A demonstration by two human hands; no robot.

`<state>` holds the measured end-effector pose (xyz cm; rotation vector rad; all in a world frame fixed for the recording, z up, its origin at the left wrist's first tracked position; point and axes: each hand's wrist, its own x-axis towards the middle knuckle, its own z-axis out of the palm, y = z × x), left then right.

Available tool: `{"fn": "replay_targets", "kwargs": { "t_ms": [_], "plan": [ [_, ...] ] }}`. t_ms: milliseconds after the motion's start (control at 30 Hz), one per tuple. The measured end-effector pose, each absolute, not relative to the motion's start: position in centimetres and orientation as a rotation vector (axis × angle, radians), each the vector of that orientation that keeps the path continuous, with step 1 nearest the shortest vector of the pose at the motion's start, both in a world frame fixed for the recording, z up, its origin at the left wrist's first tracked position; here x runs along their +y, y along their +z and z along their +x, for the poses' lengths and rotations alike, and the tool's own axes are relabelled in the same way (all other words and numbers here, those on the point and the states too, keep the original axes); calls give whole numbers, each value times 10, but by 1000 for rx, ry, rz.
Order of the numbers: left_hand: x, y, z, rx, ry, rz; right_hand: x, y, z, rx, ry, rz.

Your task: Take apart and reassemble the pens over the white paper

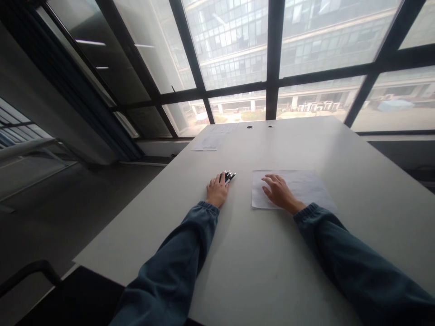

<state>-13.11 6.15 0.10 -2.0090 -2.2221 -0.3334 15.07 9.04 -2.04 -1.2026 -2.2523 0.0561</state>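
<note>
My left hand (pixel 217 191) rests on the white table (pixel 238 253), its fingers curled over a small bundle of pens (pixel 230 176). The pens' dark and pale ends stick out past my fingers, and the rest of them is hidden under the hand. To the right, a white sheet of paper (pixel 307 186) lies flat on the tabletop. Over its left part is my right hand (pixel 278 192), palm down, fingers spread and nothing in them. Whether its fingertips touch the paper, I cannot tell.
More paper sheets (pixel 206 142) lie at the table's far left edge. Two small dark round fittings, one a cable hole (pixel 249 127), sit near the far edge. Behind stand large dark-framed windows (pixel 234 45). A black chair (pixel 30 274) is at the lower left.
</note>
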Motion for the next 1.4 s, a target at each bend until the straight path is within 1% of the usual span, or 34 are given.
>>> {"fn": "replay_targets", "kwargs": {
  "t_ms": [167,333,567,667,767,867,967,1067,1133,1233,1400],
  "plan": [
    [62,-4,-134,-2138,-372,-1996,85,-18,150,-2304,93,-1269],
    [65,-2,-130,-2050,-507,-1955,78,-14,149,-2320,101,-1384],
    [71,5,-128,-1977,-647,-1925,76,-13,149,-2301,79,-1407],
    [67,11,-117,-1921,-865,-1902,76,-11,146,-2200,85,-1379],
    [56,14,-92,-1795,-1229,-2031,70,-4,143,-2062,127,-1237],
    [41,13,-55,-1768,-1674,-2167,55,3,141,-1985,252,-1064],
    [28,11,-19,-1790,-2062,-2371,35,5,143,-1924,432,-1006],
    [23,12,4,-1695,-2345,-2448,21,4,150,-1869,592,-949],
    [23,11,11,-1643,-2410,-2570,18,3,160,-1807,653,-928],
    [27,9,11,-1624,-2441,-2691,22,2,182,-1731,636,-964],
    [35,4,3,-1713,-2428,-2550,32,-4,229,-1634,579,-1037]
  ]
}}
